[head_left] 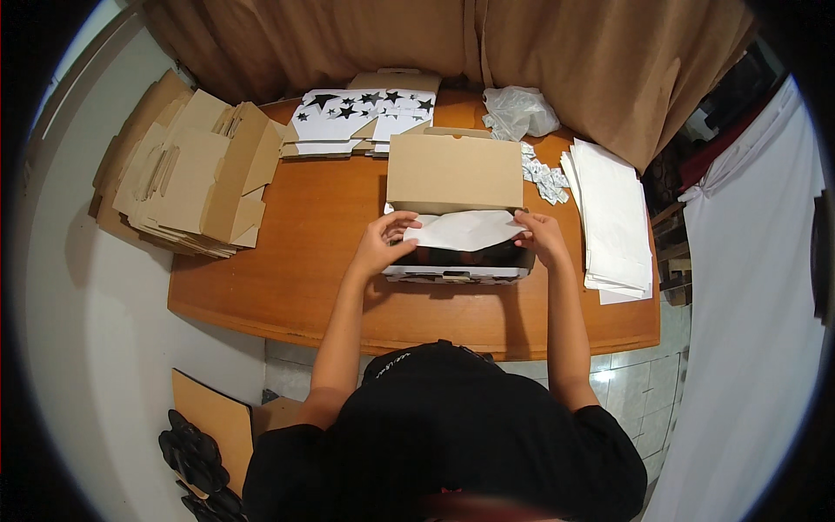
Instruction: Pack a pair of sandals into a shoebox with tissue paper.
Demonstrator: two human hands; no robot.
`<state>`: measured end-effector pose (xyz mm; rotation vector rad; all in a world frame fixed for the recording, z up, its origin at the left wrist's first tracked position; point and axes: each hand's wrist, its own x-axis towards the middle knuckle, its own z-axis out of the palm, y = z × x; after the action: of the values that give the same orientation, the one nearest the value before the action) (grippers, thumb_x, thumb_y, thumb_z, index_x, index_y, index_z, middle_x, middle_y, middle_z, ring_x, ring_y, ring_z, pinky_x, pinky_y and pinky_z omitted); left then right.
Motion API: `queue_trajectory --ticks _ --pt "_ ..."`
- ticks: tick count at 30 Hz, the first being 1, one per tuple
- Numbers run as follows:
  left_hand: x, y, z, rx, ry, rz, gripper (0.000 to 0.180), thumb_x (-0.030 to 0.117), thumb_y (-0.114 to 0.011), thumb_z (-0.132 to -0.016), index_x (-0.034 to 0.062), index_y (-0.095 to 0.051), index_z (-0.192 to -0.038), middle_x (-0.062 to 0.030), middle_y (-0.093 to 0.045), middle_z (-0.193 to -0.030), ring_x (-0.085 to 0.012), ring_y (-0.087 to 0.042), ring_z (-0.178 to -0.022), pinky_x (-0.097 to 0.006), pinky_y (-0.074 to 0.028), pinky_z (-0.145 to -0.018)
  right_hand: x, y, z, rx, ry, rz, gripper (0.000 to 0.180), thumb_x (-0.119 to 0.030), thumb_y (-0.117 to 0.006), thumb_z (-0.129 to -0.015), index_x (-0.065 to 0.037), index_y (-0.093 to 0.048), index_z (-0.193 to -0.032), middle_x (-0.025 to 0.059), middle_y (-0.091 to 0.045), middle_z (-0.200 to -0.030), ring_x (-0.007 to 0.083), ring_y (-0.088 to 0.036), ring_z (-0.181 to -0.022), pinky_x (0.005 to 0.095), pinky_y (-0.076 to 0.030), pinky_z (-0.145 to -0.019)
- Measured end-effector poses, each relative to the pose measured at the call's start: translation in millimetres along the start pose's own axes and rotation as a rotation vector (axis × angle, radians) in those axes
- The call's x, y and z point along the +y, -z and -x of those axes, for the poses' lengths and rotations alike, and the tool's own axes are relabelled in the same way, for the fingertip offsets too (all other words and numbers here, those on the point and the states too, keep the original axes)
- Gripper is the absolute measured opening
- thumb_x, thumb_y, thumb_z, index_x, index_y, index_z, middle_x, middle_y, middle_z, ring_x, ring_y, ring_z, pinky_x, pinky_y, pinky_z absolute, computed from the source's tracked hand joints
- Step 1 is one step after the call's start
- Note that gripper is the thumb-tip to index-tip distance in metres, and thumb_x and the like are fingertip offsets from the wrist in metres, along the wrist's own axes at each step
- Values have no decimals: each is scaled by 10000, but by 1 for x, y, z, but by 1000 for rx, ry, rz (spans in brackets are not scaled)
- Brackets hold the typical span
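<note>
Here's a black cloth T-shirt (496,418) filling the lower middle of the frame, its short sleeves (613,445) leaving both forearms (335,335) bare, small white lettering (389,363) along the top edge, and bare-skinned left hand (384,244) and right hand (545,237)!

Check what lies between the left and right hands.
The head view shows a white paper sheet between the left hand and the right hand, over the open cardboard box.
</note>
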<state>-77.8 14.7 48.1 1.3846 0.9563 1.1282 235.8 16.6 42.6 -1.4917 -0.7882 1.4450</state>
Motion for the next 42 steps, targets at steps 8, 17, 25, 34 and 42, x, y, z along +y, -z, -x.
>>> queue_trajectory --ticks 8,17,25,34,42 --pt "-19 -2 13 145 171 92 343 -60 -673 -688 -54 -576 -1017 -96 -586 -913 -85 -574 -732 -192 -471 -647 10 2 14 10 111 276 245 -1 -697 -686 18 -576 -899 26 -577 -659 91 -529 -561 211 -417 -481" --pt "-42 -7 20 144 -49 -420 390 -138 -647 -607 25 -615 -960 -45 -512 -844 -87 -495 -647 -203 -448 -580 29 -13 35 193 502 703 183 10 -704 -624 -14 -606 -776 58 -597 -653 129 -578 -613 259 -464 -567" --pt "-23 -16 11 -10 30 -717 369 -117 -624 -628 39 -608 -963 -91 -527 -873 -229 -532 -773 -299 -456 -706 43 -19 32 171 649 980 167 40 -626 -640 -26 -588 -788 128 -565 -735 304 -575 -735 394 -465 -649" --pt "3 -72 6 -94 -390 -917 226 151 -588 -770 70 -625 -978 -129 -540 -1102 -312 -495 -1041 -410 -377 -917 7 -45 44 -224 897 1007 154 -36 -620 -720 -61 -597 -870 114 -531 -842 286 -562 -783 369 -453 -667" --pt "-35 -76 20 -220 -429 -949 237 205 -606 -784 54 -649 -962 -107 -560 -1108 -272 -493 -1070 -398 -365 -913 47 -51 17 -308 863 1029 86 -89 -635 -707 -40 -611 -775 131 -617 -743 292 -607 -706 376 -479 -643"
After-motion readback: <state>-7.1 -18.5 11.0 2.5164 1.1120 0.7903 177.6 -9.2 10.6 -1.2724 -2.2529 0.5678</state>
